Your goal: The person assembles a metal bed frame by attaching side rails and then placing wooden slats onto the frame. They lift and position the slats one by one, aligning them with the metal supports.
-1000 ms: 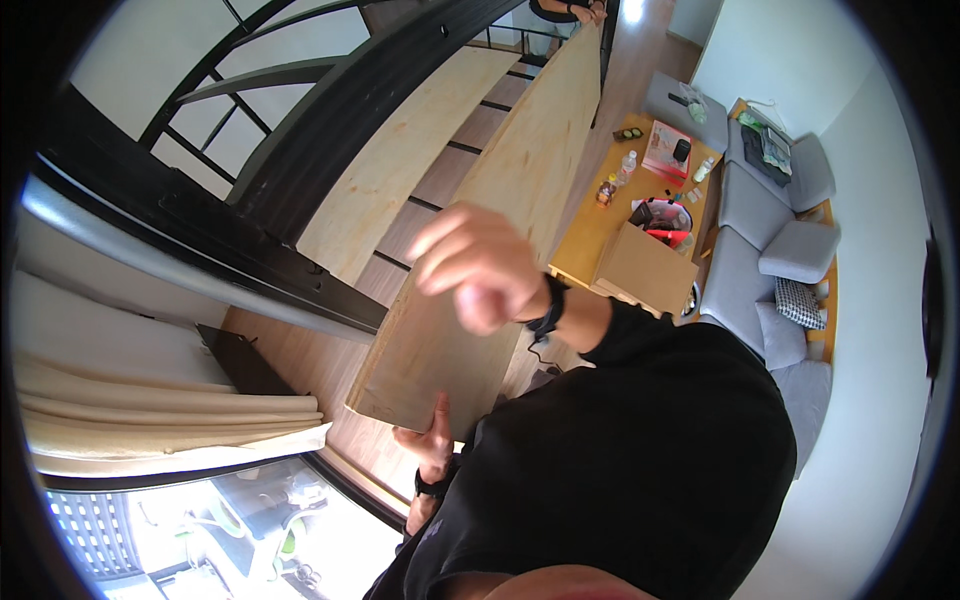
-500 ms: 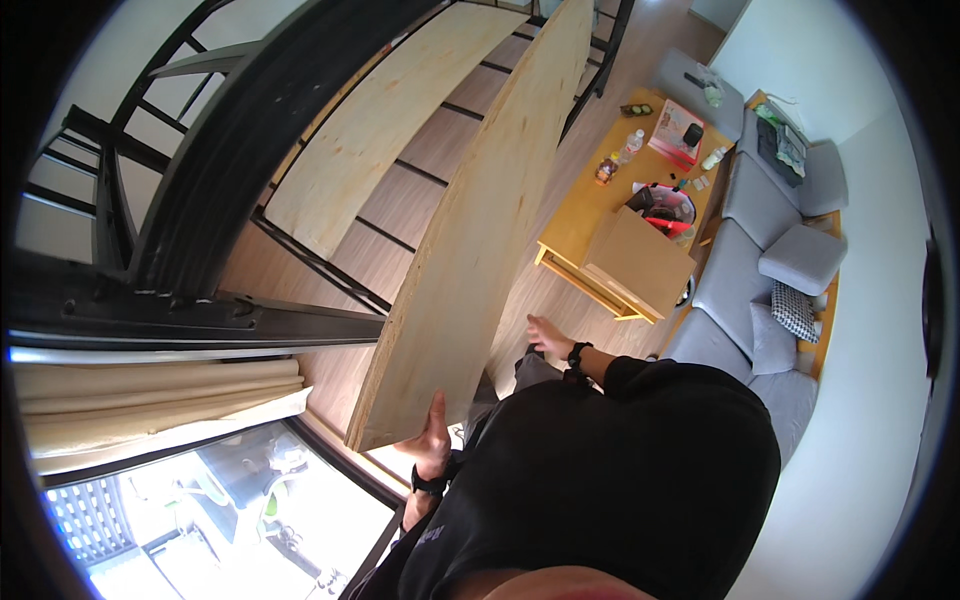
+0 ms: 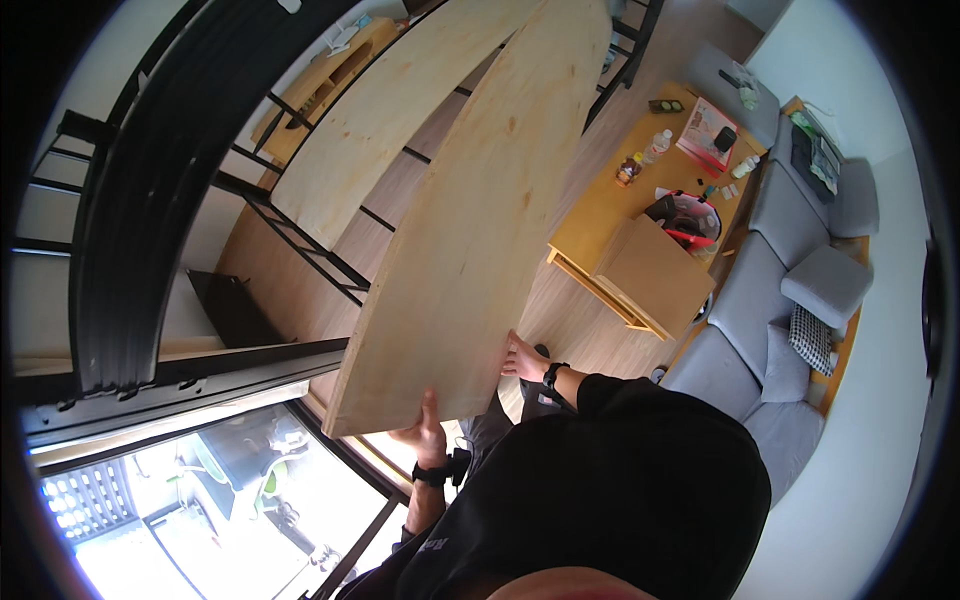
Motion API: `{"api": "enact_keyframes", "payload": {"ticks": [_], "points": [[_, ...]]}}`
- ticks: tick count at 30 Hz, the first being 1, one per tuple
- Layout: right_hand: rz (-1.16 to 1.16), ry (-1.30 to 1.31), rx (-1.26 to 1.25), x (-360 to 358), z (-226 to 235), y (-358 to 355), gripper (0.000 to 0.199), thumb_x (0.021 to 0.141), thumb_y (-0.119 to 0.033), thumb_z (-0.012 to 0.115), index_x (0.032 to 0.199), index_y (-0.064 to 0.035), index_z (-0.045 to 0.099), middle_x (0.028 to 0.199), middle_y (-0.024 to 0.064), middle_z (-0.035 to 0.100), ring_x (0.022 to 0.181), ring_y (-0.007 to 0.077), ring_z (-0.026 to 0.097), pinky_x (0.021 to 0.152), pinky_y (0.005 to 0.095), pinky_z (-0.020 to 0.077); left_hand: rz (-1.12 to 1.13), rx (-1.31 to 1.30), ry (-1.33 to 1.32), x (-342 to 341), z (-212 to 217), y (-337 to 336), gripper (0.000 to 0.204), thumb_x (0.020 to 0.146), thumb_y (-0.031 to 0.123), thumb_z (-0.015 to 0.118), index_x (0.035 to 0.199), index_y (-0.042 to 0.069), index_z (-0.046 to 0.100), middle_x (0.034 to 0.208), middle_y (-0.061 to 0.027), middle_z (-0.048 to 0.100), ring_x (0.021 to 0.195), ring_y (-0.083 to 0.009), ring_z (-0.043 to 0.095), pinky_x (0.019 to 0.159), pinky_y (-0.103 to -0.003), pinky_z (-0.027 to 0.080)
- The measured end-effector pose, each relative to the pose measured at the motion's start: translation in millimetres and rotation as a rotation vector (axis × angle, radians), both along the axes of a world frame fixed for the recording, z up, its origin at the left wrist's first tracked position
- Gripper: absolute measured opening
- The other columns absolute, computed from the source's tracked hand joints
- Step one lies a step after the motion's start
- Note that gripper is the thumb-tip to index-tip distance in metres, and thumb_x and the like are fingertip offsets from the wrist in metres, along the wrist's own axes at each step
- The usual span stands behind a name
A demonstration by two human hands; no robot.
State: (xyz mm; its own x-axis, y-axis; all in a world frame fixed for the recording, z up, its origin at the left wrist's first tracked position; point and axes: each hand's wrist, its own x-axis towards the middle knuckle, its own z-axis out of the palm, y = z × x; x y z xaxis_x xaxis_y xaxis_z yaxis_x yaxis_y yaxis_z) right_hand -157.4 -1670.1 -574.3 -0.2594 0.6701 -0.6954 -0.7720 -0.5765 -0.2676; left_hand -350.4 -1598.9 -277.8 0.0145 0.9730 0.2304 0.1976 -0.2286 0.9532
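Observation:
A long plywood board (image 3: pixel 470 240) stretches away from me across a black metal bed frame (image 3: pixel 300 235). At its near end my left hand (image 3: pixel 427 440) grips it, thumb on the top face and fingers hidden beneath. My right hand (image 3: pixel 525 362) is at the board's right edge near the same end, its fingers closing on that edge and partly tucked out of sight. A second plywood board (image 3: pixel 375 125) lies on the frame's black slats to the left, with a wedge-shaped gap between the two.
A curved black upright (image 3: pixel 140 200) and a dark rail (image 3: pixel 190 395) stand at the left. On the right, a yellow wooden table (image 3: pixel 590 210) carries a cardboard box (image 3: pixel 655 275) and bottles, with a grey sofa (image 3: pixel 745 290) behind it. A bright window (image 3: pixel 230 500) is at lower left.
My right hand has come from open air to the board's right edge. The board's near end has shifted slightly left and lies flatter, while my left hand keeps its hold.

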Motion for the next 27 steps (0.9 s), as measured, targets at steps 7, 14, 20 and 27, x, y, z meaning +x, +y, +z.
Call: {"api": "enact_keyframes", "payload": {"ticks": [7,14,20,27], "points": [[-0.352,-0.106,-0.238,14.7,-62.8,-15.2,0.077,0.100,-0.073,0.046,0.144,-0.0108,0.053,0.137,0.0093,0.063,0.122,0.0223,0.061,0.098,0.0398,0.0516,0.043,-0.255,-0.217,24.9,-78.2,43.1,0.010,0.095,0.004,0.075,0.102,-0.002,0.075,0.099,-0.0045,0.076,0.087,-0.0106,0.067,0.079,-0.030,0.056],[-0.449,-0.075,-0.059,34.8,-82.6,-14.8,0.091,0.096,-0.076,0.050,0.161,-0.0133,0.034,0.163,0.0064,0.041,0.146,0.0241,0.040,0.119,0.0441,0.0355,0.077,-0.407,-0.216,28.0,-129.5,84.6,0.021,0.094,0.011,0.078,0.110,-0.001,0.071,0.104,-0.0028,0.072,0.091,-0.0115,0.065,0.081,-0.030,0.053],[-0.487,0.006,-0.132,20.7,-61.6,-2.5,0.101,0.091,-0.081,0.053,0.163,-0.0136,0.030,0.167,0.0090,0.032,0.151,0.0301,0.032,0.122,0.0500,0.0297,0.115,-0.415,-0.289,23.5,-139.9,121.1,0.020,0.095,0.016,0.078,0.102,-0.002,0.073,0.095,-0.0019,0.072,0.084,-0.0089,0.064,0.075,-0.027,0.052],[-0.494,-0.106,-0.100,38.7,-25.5,-26.4,0.093,0.096,-0.075,0.052,0.160,-0.0097,0.035,0.162,0.0090,0.041,0.146,0.0314,0.040,0.120,0.0482,0.0345,-0.642,-1.351,0.170,-80.9,-132.5,15.1,0.049,0.102,0.040,0.069,0.134,0.004,0.063,0.116,-0.0046,0.071,0.104,-0.0145,0.067,0.089,-0.030,0.054]]}}
